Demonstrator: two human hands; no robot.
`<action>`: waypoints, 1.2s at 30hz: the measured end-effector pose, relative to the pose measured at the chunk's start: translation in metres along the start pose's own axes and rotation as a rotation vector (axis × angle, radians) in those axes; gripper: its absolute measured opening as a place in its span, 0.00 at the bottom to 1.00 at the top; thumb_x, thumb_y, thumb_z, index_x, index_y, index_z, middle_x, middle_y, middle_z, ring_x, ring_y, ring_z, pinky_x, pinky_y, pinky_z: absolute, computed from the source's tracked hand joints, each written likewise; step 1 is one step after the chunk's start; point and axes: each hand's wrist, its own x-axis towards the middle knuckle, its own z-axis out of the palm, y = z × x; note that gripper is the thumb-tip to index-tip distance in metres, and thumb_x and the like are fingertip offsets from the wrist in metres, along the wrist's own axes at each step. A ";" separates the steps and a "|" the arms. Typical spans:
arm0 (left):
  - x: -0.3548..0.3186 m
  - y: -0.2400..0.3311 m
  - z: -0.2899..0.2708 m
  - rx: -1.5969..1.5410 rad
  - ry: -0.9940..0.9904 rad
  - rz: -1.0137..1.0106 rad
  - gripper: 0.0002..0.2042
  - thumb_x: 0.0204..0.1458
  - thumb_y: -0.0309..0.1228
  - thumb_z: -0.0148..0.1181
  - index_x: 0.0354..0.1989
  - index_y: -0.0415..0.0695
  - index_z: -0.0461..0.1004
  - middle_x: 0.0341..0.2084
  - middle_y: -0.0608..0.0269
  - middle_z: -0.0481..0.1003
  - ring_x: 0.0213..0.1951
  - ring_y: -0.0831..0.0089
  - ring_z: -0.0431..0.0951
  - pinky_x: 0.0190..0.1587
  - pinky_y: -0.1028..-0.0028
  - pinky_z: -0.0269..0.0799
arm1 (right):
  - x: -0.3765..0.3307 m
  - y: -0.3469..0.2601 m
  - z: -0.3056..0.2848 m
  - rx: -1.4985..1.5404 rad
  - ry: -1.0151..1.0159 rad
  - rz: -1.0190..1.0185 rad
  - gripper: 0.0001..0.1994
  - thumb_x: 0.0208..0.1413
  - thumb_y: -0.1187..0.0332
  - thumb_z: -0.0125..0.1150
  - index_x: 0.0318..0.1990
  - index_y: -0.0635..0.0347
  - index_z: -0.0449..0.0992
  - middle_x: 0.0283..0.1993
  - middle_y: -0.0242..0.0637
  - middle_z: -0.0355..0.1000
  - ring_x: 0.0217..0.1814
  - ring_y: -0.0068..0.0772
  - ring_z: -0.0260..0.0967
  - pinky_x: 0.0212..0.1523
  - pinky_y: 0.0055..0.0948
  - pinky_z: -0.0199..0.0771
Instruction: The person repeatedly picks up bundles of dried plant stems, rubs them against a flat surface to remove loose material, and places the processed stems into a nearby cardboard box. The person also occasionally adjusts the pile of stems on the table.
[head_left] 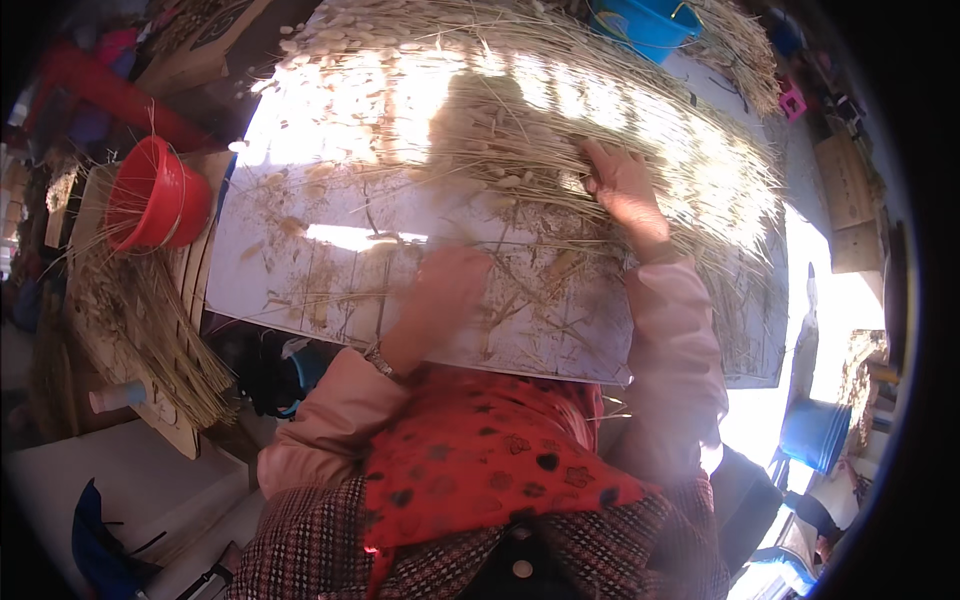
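A thick layer of dried grass stems (560, 130) with fluffy pale heads lies across the far half of the white table (270, 270). At the near edge of that layer, my right hand (622, 185) has its fingers curled onto some stems. My left hand (450, 285) is over the bare near part of the tabletop, left of the right hand. Motion smears its fingers, so whether anything is in them does not show. Loose stems, bits of chaff and a few fallen heads are scattered under and around both hands.
At the left, a red bucket (165, 195) stands beside a bundle of dried stems (165, 330) on a board. A blue bucket (645, 25) sits at the table's far side. Another blue container (815, 435) stands off to the right. Strong sunlight crosses the pile.
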 end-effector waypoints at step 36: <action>-0.008 0.002 -0.082 0.304 0.411 0.013 0.10 0.36 0.27 0.58 0.31 0.45 0.74 0.26 0.66 0.66 0.29 0.67 0.67 0.34 0.69 0.65 | -0.047 -0.163 -0.019 0.804 0.031 -0.040 0.20 0.56 0.67 0.56 0.56 0.63 0.67 0.47 0.42 0.72 0.48 0.35 0.70 0.47 0.31 0.70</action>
